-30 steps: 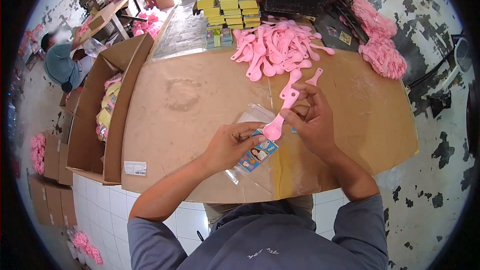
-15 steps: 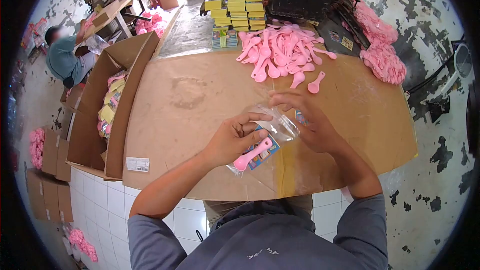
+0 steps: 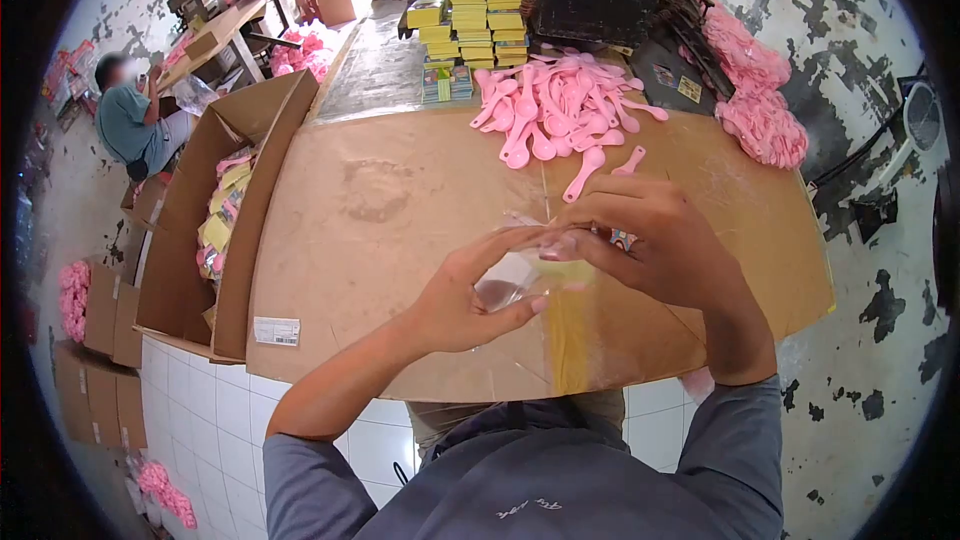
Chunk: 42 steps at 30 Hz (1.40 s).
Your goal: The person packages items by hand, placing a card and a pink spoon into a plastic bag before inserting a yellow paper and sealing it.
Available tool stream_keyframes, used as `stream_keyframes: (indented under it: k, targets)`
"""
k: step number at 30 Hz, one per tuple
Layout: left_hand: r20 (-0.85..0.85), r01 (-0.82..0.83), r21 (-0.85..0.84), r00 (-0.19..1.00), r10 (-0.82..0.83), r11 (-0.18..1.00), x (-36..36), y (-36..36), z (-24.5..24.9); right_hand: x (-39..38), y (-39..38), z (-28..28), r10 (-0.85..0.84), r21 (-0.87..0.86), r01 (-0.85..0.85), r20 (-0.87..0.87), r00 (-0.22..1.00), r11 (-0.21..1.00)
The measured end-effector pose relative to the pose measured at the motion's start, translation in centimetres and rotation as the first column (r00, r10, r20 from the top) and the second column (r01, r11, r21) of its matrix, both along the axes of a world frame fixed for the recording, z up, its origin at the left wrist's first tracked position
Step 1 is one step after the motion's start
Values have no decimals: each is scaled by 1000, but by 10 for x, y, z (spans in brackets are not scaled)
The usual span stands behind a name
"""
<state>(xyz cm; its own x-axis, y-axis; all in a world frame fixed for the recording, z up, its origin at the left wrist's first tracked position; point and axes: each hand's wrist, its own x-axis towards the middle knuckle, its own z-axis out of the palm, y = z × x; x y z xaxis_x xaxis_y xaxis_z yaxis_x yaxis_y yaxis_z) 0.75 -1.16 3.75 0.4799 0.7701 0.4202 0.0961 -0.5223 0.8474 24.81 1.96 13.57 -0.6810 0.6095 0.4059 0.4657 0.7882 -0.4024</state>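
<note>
Over the cardboard-covered table (image 3: 340, 270), both hands meet at a clear plastic bag (image 3: 508, 275), which is partly blurred. My left hand (image 3: 470, 295) has its fingertips and thumb on the bag, with a wide gap between thumb and fingers. The fingers of my right hand (image 3: 640, 235) are bent and pinched at the bag's upper edge. A pale yellow and pink patch shows through just below them. Part of a printed card (image 3: 622, 239) is visible behind my right fingers. Beyond the hands lies a heap of pink spoons (image 3: 560, 105), with a loose spoon (image 3: 584, 176) nearest my right hand.
Stacks of yellow-edged cards (image 3: 471, 20) stand at the back. On the left is a long open carton (image 3: 275, 160) holding packed pieces. Pink bundles (image 3: 762, 125) lie at the back right. Another person (image 3: 135, 120) sits at the far left beside a bench.
The pink spoon and blue card at my left hand are no longer visible there. Both hands have come together at the bag. Another spoon near the heap has shifted toward me.
</note>
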Motion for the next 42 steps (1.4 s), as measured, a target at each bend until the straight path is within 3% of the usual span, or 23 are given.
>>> stream_keyframes:
  k: [4, 10, 15, 21, 22, 24, 27, 31, 34, 40, 42]
  targets:
    - [174, -29, -164, 983, 58, 986, 8, -2, -3, -6, -4, -6, -11, -46, 5, -119, 993, 999]
    - [171, -112, -353, 968, 182, 929, 4, -4, -1, -11, -1, -15, -7, -74, -8, -201, 980, 997]
    - [317, -60, -428, 924, 212, 902, 4, 0, 0, -15, -1, -17, -31, -105, 6, -241, 970, 994]
    - [324, -72, -454, 915, 240, 888, 4, -2, -1, -23, 3, -28, -89, -23, 87, -332, 939, 996]
    - [335, -64, -467, 911, 243, 882, 4, -3, 0, -24, 5, -32, -49, 78, 80, -335, 941, 994]
    - [321, -82, -445, 915, 245, 892, 4, -4, 6, -25, 9, -38, 31, 276, 64, -330, 944, 959]
    - [236, -176, -369, 932, 275, 913, 3, -3, 0, -30, 3, -35, -9, 483, 88, -164, 986, 871]
    - [172, -190, -324, 951, 256, 927, 1, -6, 0, -39, 1, -40, -85, 529, 127, -103, 991, 839]
    - [227, -204, -344, 929, 292, 916, 7, -7, -1, -42, 3, -40, -101, 578, 123, -69, 992, 807]
    - [-45, -317, -11, 948, 316, 948, 3, -9, 5, -43, 3, -43, -113, 662, 54, 46, 993, 748]
    - [-56, -318, -2, 946, 318, 948, 4, -7, -1, -42, 5, -49, -128, 730, 14, 100, 987, 683]
